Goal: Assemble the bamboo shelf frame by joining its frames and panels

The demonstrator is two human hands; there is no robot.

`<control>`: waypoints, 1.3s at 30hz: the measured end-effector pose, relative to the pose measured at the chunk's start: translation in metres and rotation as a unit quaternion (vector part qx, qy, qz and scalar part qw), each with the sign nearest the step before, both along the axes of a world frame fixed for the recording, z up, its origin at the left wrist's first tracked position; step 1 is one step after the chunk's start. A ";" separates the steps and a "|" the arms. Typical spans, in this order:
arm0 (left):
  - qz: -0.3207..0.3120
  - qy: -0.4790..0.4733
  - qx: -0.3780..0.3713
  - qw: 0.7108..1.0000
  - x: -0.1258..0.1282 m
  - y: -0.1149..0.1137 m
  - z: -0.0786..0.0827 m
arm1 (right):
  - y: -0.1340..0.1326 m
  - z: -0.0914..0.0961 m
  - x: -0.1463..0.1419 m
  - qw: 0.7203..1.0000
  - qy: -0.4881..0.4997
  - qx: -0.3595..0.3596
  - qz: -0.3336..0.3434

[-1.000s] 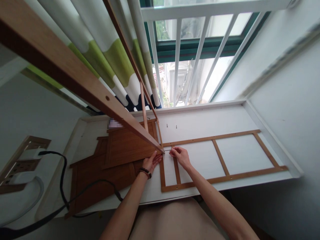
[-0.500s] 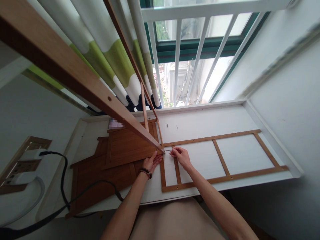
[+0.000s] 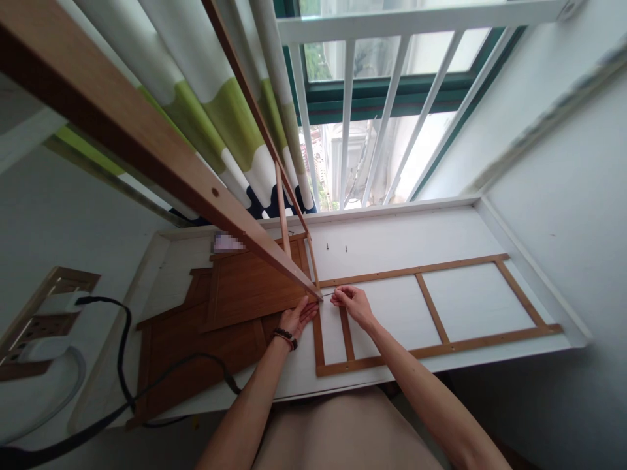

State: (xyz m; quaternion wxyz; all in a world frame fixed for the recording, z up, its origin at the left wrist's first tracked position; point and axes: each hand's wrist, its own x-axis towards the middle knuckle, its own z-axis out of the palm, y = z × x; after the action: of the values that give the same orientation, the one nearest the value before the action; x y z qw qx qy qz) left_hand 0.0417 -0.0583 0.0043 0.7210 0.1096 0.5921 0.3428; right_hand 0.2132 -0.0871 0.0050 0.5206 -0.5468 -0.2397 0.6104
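A wooden ladder-like frame (image 3: 264, 245) stands tilted up from the sill, its lower rail end near both hands. My left hand (image 3: 294, 318), with dark bracelets at the wrist, grips that lower end, thumb on top and fingers along its side. My right hand (image 3: 353, 304) pinches a thin metal rod (image 3: 327, 295), seemingly a hex key, whose tip meets the rail's end. Part of the rod is hidden by the fingers. A second wooden frame (image 3: 431, 308) with crossbars lies flat below my right hand.
Brown wooden panels (image 3: 206, 346) lie stacked on the left of the white sill (image 3: 392, 230). Two small screws (image 3: 346, 249) rest near the back. A black cable (image 3: 128, 326) runs from a wall socket. White window bars (image 3: 347, 111) and a curtain (image 3: 230, 98) stand behind.
My right hand has shifted very slightly left and turned a little with the thin metal rod. My left hand and the upright frame stay in place.
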 end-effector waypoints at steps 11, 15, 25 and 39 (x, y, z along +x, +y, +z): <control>0.004 -0.010 0.001 1.000 0.000 0.000 0.003 | 0.012 -0.004 0.015 0.992 0.059 -0.065 0.090; 0.006 -0.008 0.000 1.000 0.000 0.000 0.001 | 0.023 0.007 0.021 0.982 0.016 -0.113 0.148; 0.008 -0.012 0.009 1.000 0.000 0.000 -0.002 | 0.029 0.013 0.016 0.968 0.082 -0.163 0.170; -0.011 -0.015 0.011 1.000 -0.001 0.000 0.000 | 0.009 0.011 0.025 0.953 0.240 -0.068 0.174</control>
State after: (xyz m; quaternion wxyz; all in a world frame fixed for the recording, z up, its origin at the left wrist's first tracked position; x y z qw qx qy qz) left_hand 0.0404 -0.0586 0.0040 0.7320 0.1191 0.5765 0.3430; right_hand 0.2384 -0.0779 0.0162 0.4098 -0.3678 -0.1572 0.8198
